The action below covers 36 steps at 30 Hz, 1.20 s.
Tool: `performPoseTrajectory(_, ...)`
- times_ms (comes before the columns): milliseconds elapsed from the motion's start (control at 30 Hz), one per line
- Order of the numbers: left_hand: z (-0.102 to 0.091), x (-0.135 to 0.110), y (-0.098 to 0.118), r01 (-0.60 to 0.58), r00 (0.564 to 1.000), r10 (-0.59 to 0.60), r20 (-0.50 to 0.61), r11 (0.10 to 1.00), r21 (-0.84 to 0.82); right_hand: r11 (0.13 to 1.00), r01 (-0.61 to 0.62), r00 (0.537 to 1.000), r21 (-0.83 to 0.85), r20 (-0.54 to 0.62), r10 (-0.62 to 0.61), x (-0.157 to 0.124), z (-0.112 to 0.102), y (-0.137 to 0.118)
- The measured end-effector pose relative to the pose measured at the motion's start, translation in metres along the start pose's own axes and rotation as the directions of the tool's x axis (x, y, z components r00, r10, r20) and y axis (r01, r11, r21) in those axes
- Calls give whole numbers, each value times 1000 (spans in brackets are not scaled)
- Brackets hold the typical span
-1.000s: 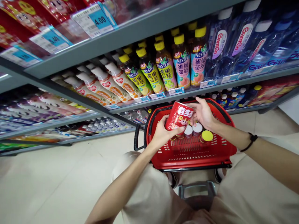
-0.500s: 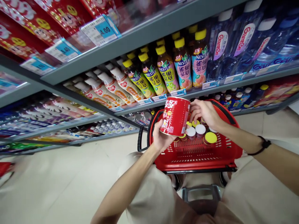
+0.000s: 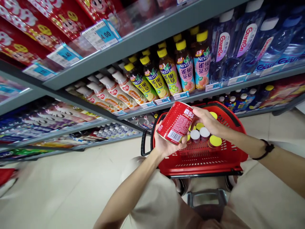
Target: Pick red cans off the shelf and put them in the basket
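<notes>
A red can (image 3: pixel 175 121) with a barcode and white print on its side is tilted above the basket. My left hand (image 3: pixel 165 143) cradles it from below and the left, fingers wrapped round its lower end. Against its upper right side rests my right hand (image 3: pixel 206 121), thumb side on the can and fingers curled partly out of sight. Below, the red shopping basket (image 3: pixel 202 163) contains several small jars (image 3: pixel 215 141) with yellow or white lids, some of them covered by my right hand.
Ahead is a grey shelf (image 3: pixel 152 35) with tea bottles (image 3: pixel 186 68), cream-coloured drink bottles (image 3: pixel 124 87) and water bottles (image 3: pixel 224 44). Red packages (image 3: pixel 64 22) fill the upper left shelf. The basket's black handle (image 3: pixel 143 141) sticks out leftward. A grey metal frame (image 3: pixel 206 198) is between my legs.
The can has turned and tipped, so its barcode side now faces me instead of the cartoon side. My right hand has moved left onto the can.
</notes>
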<state>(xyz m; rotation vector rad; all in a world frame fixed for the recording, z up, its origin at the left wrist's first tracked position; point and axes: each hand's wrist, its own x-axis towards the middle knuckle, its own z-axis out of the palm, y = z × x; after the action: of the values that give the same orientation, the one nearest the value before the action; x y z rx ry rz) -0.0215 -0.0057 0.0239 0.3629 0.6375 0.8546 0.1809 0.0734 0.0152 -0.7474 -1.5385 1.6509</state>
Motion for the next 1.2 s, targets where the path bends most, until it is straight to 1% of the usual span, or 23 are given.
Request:
performPoseTrajectory(100, -1, 1, -1, 48, 999, -48, 20, 999, 11, 1000, 20, 999, 22, 50, -21, -2, 2, -8)
performPoseTrajectory(167, -5, 3, 0, 67, 997, -68, 23, 997, 41, 999, 13, 998, 37, 56, -15, -3, 2, -14)
performPoseTrajectory(300, -14, 9, 6, 117, 992, -125, 34, 975, 191, 998, -33, 999, 57, -34, 35, 0, -6, -20)
performPoseTrajectory(367, -17, 11, 10, 78, 997, -75, -22, 956, 284, 999, -35, 996, 31, -80, 38, 4, -12, -18)
performPoseTrajectory(433, -19, 13, 11, 14, 996, 25, -90, 909, 416, 998, -23, 993, -65, -117, 16, 7, -18, -16)
performPoseTrajectory(500, -21, 14, 10, -26, 989, 106, -102, 811, 584, 961, -25, 990, -276, -141, -15, 5, -19, -14)
performPoseTrajectory(533, -21, 14, 9, -46, 988, 133, -80, 744, 666, 909, -28, 990, -416, -136, -32, 3, -19, -14)
performPoseTrajectory(567, -21, 14, 7, -78, 987, 159, -40, 669, 739, 830, -19, 992, -557, -112, -52, 0, -17, -14)
performPoseTrajectory(600, -20, 15, 5, -125, 981, 194, 12, 584, 802, 734, 4, 995, -679, -69, -70, -3, -14, -14)
performPoseTrajectory(633, -20, 15, 2, -180, 968, 240, 68, 485, 856, 638, 40, 997, -769, -16, -81, -6, -11, -14)
performPoseTrajectory(667, -19, 16, 0, -229, 949, 290, 122, 374, 899, 559, 80, 996, -825, 40, -84, -9, -8, -12)
performPoseTrajectory(700, -18, 16, -2, -266, 925, 339, 171, 258, 929, 505, 114, 993, -856, 84, -81, -12, -5, -10)
performPoseTrajectory(767, -17, 18, -5, -277, 886, 401, 231, 58, 959, 457, 138, 990, -879, 131, -47, -15, 0, -5)
performPoseTrajectory(800, -17, 20, -6, -262, 877, 413, 244, -15, 965, 447, 135, 990, -884, 139, -23, -16, 1, -3)
performPoseTrajectory(833, -17, 21, -6, -242, 874, 417, 249, -69, 968, 440, 132, 989, -888, 148, 2, -16, 2, -1)
performPoseTrajectory(900, -20, 26, -9, -193, 877, 417, 239, -150, 970, 430, 132, 980, -893, 182, 77, -14, 2, 0)
performPoseTrajectory(967, -24, 33, -15, -132, 891, 406, 203, -197, 972, 430, 129, 949, -893, 237, 207, -11, 0, -3)
performPoseTrajectory(1067, -35, 45, -31, -51, 931, 345, 116, -192, 980, 409, 102, 871, -907, 280, 404, -4, -9, -7)
performPoseTrajectory(1100, -39, 49, -38, -29, 944, 317, 88, -188, 982, 384, 96, 856, -918, 273, 439, -1, -14, -7)
performPoseTrajectory(1133, -43, 53, -45, -7, 954, 292, 63, -191, 982, 348, 90, 852, -933, 253, 458, 1, -19, -6)
performPoseTrajectory(1200, -51, 61, -62, 29, 972, 233, 24, -224, 974, 241, 75, 865, -968, 184, 467, 5, -29, 0)
